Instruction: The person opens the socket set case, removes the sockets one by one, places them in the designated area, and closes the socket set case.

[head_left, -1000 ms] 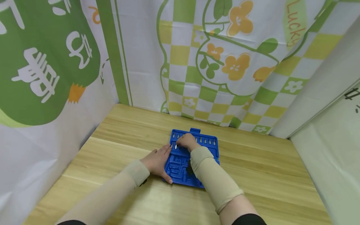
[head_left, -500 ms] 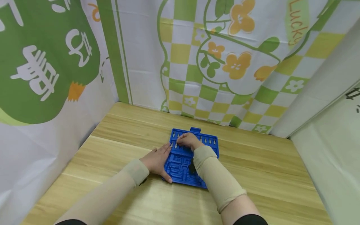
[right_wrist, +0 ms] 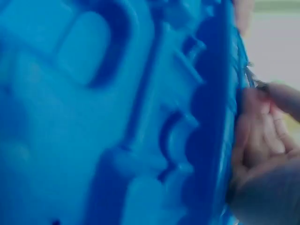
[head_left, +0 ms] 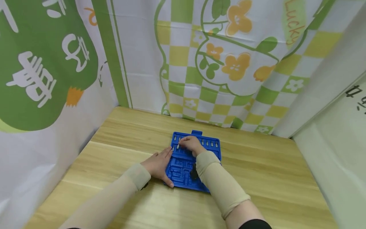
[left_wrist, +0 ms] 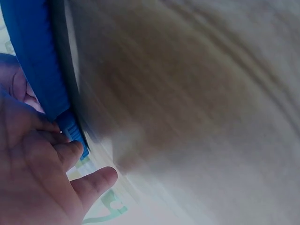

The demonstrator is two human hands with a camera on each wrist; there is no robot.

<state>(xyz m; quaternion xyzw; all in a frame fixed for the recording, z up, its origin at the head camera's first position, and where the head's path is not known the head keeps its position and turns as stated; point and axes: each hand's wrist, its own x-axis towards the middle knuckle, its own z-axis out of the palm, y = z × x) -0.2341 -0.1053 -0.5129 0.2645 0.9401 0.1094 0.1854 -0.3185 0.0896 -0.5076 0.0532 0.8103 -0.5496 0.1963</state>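
An unfolded blue bit case (head_left: 183,184) lies on the table, its lower half moulded with recesses and its far half bearing rows of small metal screwdriver bits. Over the far half, my right hand (head_left: 193,144) pinches one screwdriver bit (head_left: 178,146) between thumb and fingertips. The right wrist view also has the bit's dark metal shaft (right_wrist: 253,77) at the fingertips, against the case's ridge. My left hand (head_left: 158,165) rests along the case's left edge, thumb at the near corner and fingers stretched toward the far half. My right hand and wrist cover part of the rows and recesses.
Several bits (head_left: 212,144) stand in the far row right of my hand. A latch tab (head_left: 196,132) sticks out at the case's far edge. The wooden table (head_left: 257,178) meets a patterned curtain (head_left: 188,70) behind, with more fabric at both sides.
My right hand and wrist have shifted slightly right over the case, the fingertips staying at the same bit. My left hand keeps its place on the case. The head view has tilted a little.
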